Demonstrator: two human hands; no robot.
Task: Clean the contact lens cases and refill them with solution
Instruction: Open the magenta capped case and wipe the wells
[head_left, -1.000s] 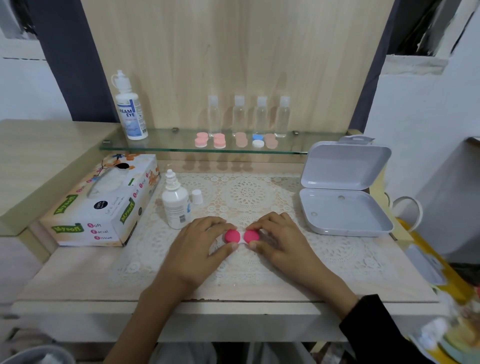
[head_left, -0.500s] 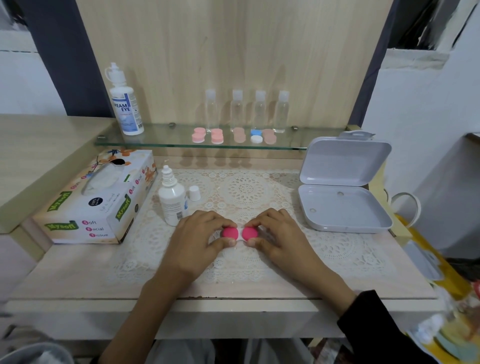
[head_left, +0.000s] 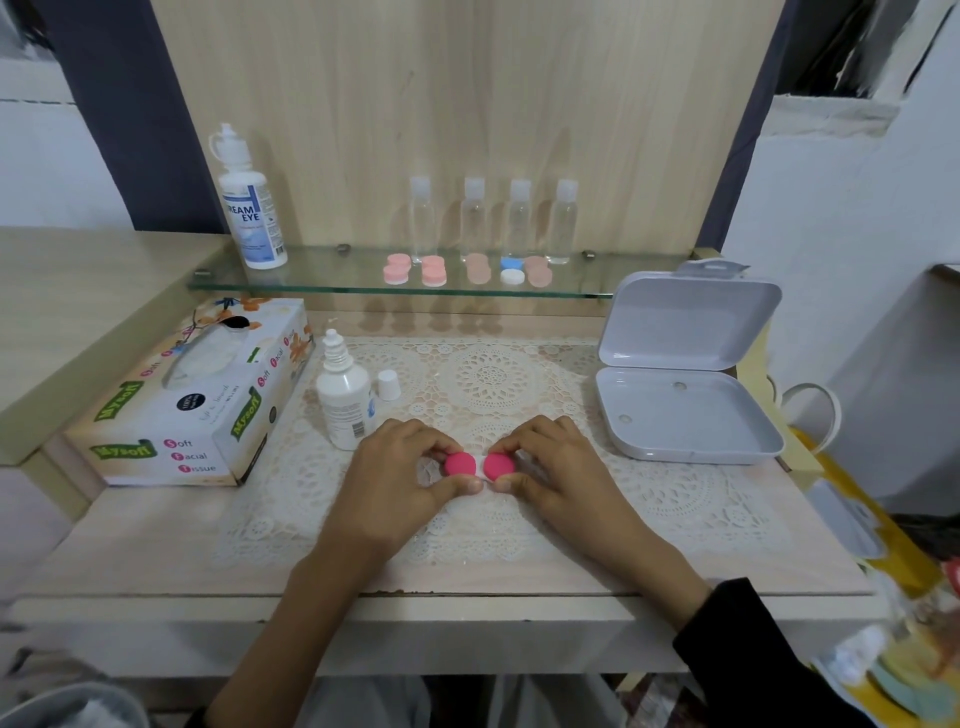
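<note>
A contact lens case with two bright pink caps (head_left: 478, 464) lies on the lace mat (head_left: 488, 374) at the middle of the table. My left hand (head_left: 397, 480) pinches the left cap between thumb and fingers. My right hand (head_left: 553, 470) pinches the right cap the same way. A small white solution bottle (head_left: 343, 400) stands uncapped just left of my left hand, its white cap (head_left: 388, 384) beside it. Several more lens cases (head_left: 470, 270), pale pink and one blue and white, sit on the glass shelf (head_left: 311, 283).
A tissue box (head_left: 192, 400) lies at the left. An open grey plastic box (head_left: 685, 374) stands at the right. On the shelf are a large Dream Eye bottle (head_left: 249, 208) and several small clear bottles (head_left: 493, 221). The table's front edge is near my wrists.
Both hands stay on the pink caps in the same place; only the camera has shifted slightly, and the caps look a little tilted now.
</note>
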